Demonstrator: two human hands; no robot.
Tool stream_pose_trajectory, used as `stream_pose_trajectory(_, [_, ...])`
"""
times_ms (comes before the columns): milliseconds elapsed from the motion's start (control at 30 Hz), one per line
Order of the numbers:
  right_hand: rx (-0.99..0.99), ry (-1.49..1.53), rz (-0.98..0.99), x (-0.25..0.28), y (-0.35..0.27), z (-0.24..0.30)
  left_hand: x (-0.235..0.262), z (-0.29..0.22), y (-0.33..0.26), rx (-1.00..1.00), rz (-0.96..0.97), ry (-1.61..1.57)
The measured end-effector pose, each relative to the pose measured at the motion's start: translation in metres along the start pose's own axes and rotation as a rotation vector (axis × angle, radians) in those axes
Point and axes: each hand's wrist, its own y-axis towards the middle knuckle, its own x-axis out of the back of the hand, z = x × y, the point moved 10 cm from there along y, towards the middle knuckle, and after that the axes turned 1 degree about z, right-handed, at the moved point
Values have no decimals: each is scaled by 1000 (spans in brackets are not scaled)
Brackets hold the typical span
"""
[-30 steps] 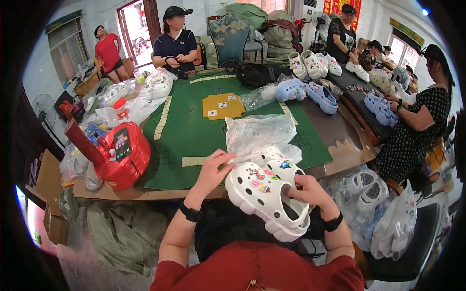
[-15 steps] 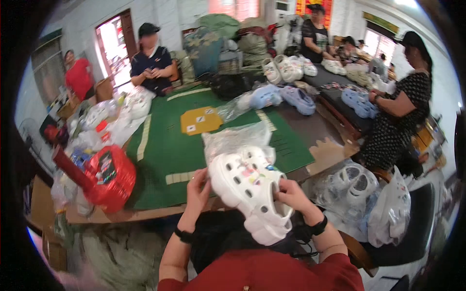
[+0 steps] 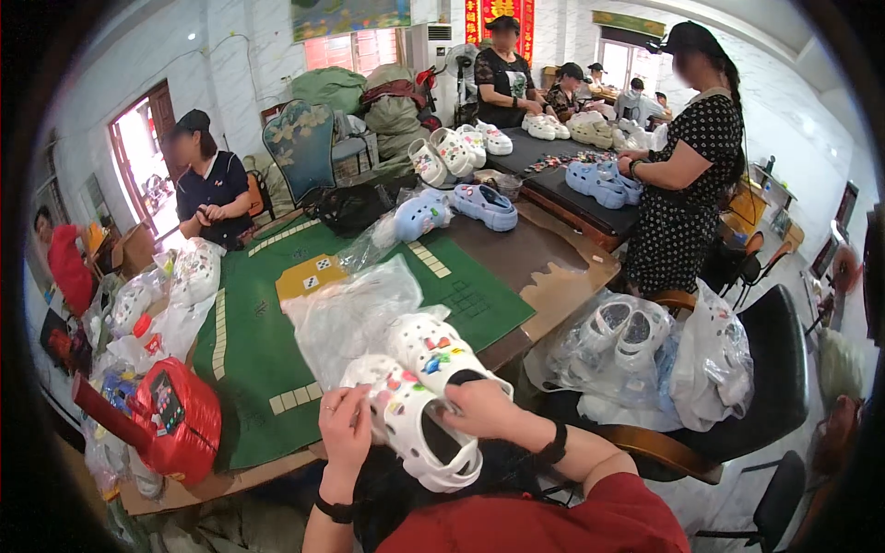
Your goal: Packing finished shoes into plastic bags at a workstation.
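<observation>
Head — white clogs (image 3: 404, 392) — lettered banner (image 3: 526, 29)

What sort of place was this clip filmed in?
Probably a small, informal workshop handling clogs: decorated white clogs are held in front, bagged clogs sit on a black chair, and a co-worker stands at a dark table with more.

We get 1 view from head cam, L of pair, wide fisheye, facing down & fwd: our L hand (image 3: 346, 428) & R hand (image 3: 483, 409) v near, table (image 3: 530, 235) beyond, far wall (image 3: 251, 57) at back, edges bent at rim
</observation>
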Motion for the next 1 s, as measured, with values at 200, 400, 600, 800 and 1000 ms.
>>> stream_pose_trajectory(200, [134, 5, 106, -31, 18, 33, -25, 9, -3, 86, 216, 16])
stream_pose_trajectory(400, [63, 69, -18, -30, 41, 34, 3, 11, 2, -4, 83, 161])
stream_pose_trajectory(600, [238, 8, 54, -51, 41, 72, -9, 40, 3, 134, 253, 27])
stream_pose_trajectory(800, [169, 85, -7, -41, 46, 63, 2, 20, -3, 45, 307, -12])
stream_pose_trajectory(1000, [161, 100, 11, -34, 41, 59, 37, 69, -18, 218, 68, 76])
